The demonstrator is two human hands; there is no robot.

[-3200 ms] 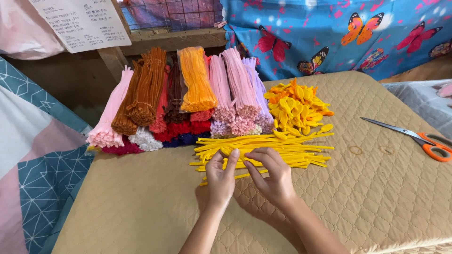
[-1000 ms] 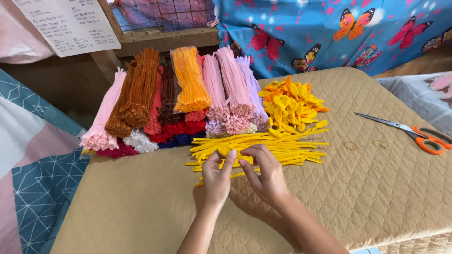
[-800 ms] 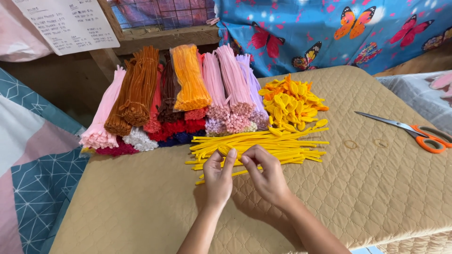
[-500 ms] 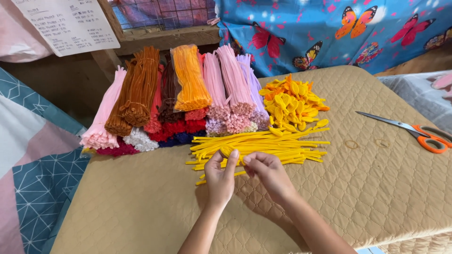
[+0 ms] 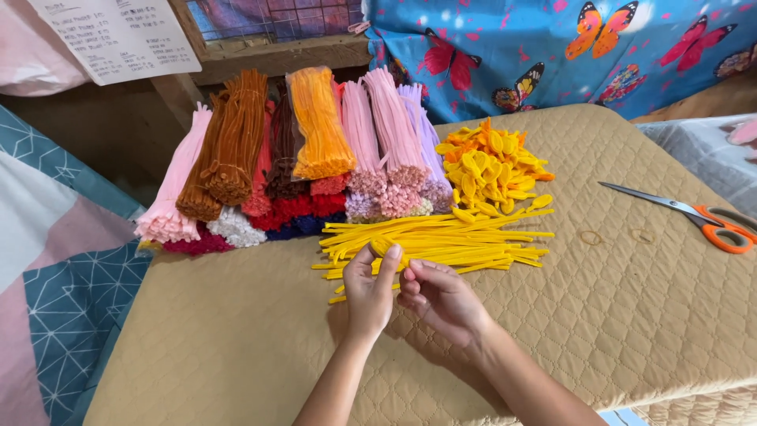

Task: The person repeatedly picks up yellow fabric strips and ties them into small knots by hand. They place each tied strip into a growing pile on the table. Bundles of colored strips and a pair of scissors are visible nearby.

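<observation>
Both hands meet low over a tan quilted pad [image 5: 236, 339] stitched in a diamond grid. The left hand [image 5: 369, 285] pinches a fuzzy yellow stem [image 5: 381, 246] between thumb and forefinger, its end bent into a small rounded loop. The right hand [image 5: 441, 296] sits just beside it, fingers curled inward with the tips touching the left fingers at the stem; whether it actually grips the stem is hidden behind the left hand. The stem lies at the near edge of a loose pile [image 5: 441, 241] of long, thin, straight yellow stems, fanned out flat across the pad. Behind the pile sits a heap of loops [image 5: 489, 166], small yellow and orange petal shapes bent from the same fuzzy wire. To the left of these, thick bundles [image 5: 315, 150] of plush stems lean together in pale pink, rust brown, dark brown, orange, rose and lilac, some in clear wrap, with red, white and dark blue ends showing beneath. Well apart at the right lie scissors [image 5: 686, 213] with steel blades and orange handles, and near them two thin rubber bands [image 5: 615, 236] lie flat on the pad. A blue butterfly-print cloth [image 5: 591, 47] hangs behind.
</observation>
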